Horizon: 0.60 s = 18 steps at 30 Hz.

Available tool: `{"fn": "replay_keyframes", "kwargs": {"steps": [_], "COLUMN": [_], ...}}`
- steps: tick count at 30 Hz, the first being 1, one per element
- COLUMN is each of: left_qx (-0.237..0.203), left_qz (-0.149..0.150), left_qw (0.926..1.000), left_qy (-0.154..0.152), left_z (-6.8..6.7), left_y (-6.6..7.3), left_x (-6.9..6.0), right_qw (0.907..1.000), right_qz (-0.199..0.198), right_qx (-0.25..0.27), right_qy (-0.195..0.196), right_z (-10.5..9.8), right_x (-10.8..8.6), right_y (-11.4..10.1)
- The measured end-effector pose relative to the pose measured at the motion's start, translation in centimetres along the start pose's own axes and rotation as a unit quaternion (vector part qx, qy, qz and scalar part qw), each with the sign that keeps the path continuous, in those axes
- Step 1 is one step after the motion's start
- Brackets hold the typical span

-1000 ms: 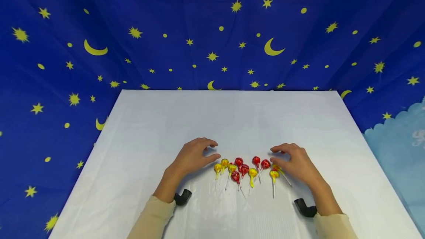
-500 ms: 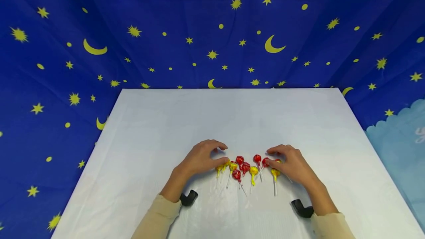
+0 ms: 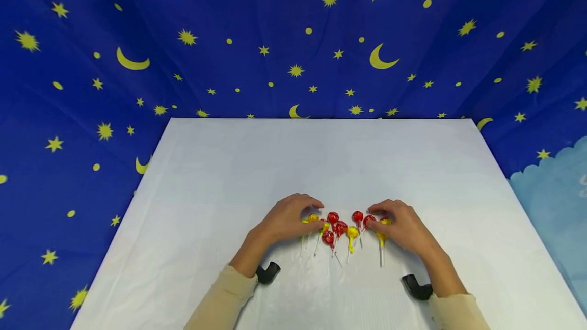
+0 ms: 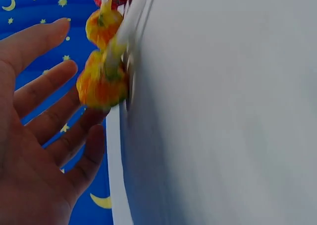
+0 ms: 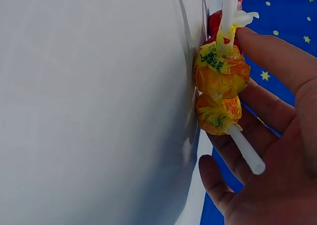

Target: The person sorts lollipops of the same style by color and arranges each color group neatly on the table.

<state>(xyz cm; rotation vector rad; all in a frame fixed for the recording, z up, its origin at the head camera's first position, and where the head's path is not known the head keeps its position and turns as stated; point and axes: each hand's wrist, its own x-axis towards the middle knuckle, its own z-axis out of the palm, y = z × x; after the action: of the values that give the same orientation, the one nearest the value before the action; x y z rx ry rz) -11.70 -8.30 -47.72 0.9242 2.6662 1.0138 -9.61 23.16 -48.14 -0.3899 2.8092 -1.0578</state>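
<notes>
Lying on the counter (image 3: 257, 167): red and yellow lollipops (image 3: 340, 227), in a loose cluster between two hands.
Sticks (image 3: 381, 257): pointing mostly to the near side, heads (image 3: 352, 231) to the far side; some long axes run straight, others slant.
Left hand (image 3: 288, 220): fingers (image 4: 47, 88) spread, arched around the left end.
Right hand (image 3: 402, 223): fingers spread, at the right end; contact unclear.

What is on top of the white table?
Red and yellow lollipops lie there. The left hand and right hand partly cover some; anything completely beneath these hands cannot be seen.
</notes>
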Motion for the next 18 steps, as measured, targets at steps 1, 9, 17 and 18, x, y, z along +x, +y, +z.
{"fn": "replay_keyframes", "kwargs": {"steps": [1, 9, 17, 18], "left_qx": [0.0, 0.022, 0.034, 0.035], "left_qz": [-0.001, 0.01, 0.035, 0.04], "left_qw": [1.0, 0.9996, 0.9986, 0.9984], "left_qy": [-0.007, -0.015, -0.02, -0.018], "left_z": [0.2, 1.0, 1.1, 1.1], "left_y": [0.1, 0.8, 1.1, 1.1], "left_x": [0.0, 0.2, 0.2, 0.2], "right_qw": [1.0, 0.9999, 0.9998, 0.9998], "right_qz": [0.002, 0.007, 0.012, 0.012], "right_qx": [0.0, -0.005, -0.011, -0.01], "right_qy": [-0.001, -0.006, -0.012, -0.012], "right_z": [0.1, 0.2, 0.1, 0.1], "right_x": [-0.1, -0.3, -0.1, -0.1], "right_y": [0.0, -0.2, -0.4, -0.4]}}
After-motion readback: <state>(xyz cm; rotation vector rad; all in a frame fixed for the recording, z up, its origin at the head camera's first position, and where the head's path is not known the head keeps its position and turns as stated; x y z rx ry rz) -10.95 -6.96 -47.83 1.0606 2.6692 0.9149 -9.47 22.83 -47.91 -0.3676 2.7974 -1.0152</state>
